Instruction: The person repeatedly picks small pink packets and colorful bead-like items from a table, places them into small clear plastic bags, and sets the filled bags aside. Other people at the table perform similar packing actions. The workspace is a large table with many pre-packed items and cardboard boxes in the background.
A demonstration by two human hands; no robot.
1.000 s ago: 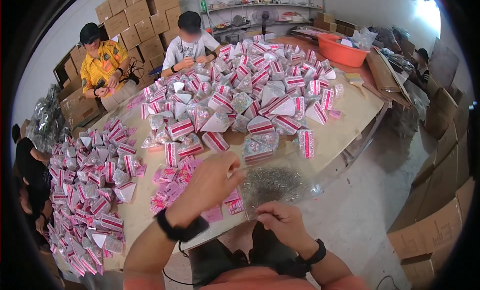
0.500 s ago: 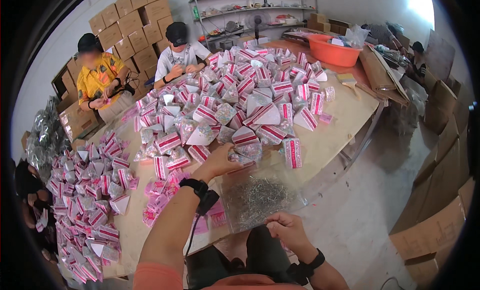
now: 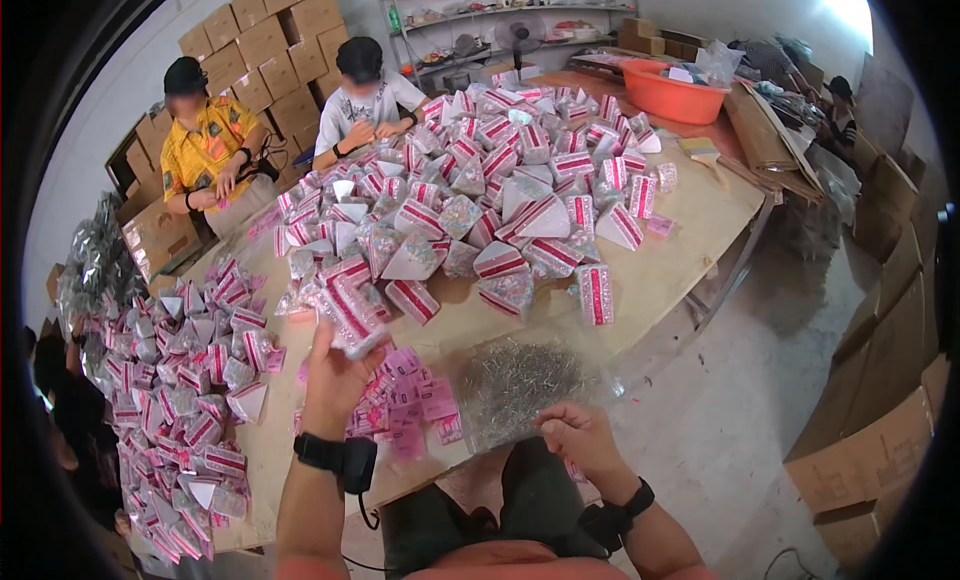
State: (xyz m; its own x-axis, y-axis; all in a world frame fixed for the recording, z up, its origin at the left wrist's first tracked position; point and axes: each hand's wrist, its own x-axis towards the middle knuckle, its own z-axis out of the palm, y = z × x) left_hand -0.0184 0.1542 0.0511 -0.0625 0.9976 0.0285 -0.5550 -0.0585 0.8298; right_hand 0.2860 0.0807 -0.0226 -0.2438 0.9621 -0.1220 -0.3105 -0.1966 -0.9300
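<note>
Head view shows us one clear holder (image 3: pixel 598 375), bag or tray we cannot tell, on which lie metal pins (image 3: pixel 520 380), too many for counting. To the left of the holder, one glittery piece (image 3: pixel 350 315) with a red band is held in the left hand (image 3: pixel 340 370). Its thumb presses at one side and the other fingers, partly hidden, support from below; we judge that this keeps the piece steady and its banded face uncovered.

The right hand (image 3: pixel 590 445) is at the holder's near right edge, its fingers curled, thumb and forefinger close together; whether they pinch a pin, we cannot tell. We suppose the holder lies at the table's (image 3: pixel 660 270) near edge so that pins are within easy reach.

Just left of the holder is one cluster of pink cards (image 3: pixel 405 400), overlapped beyond exact count. Of similar pieces we count two heaps: the big heap (image 3: pixel 480 200) beyond the holder, the other heap (image 3: pixel 190 400) well to its left. Beyond the holder, far right, we count one brush (image 3: pixel 701 148) and one orange basin (image 3: pixel 675 95).
</note>
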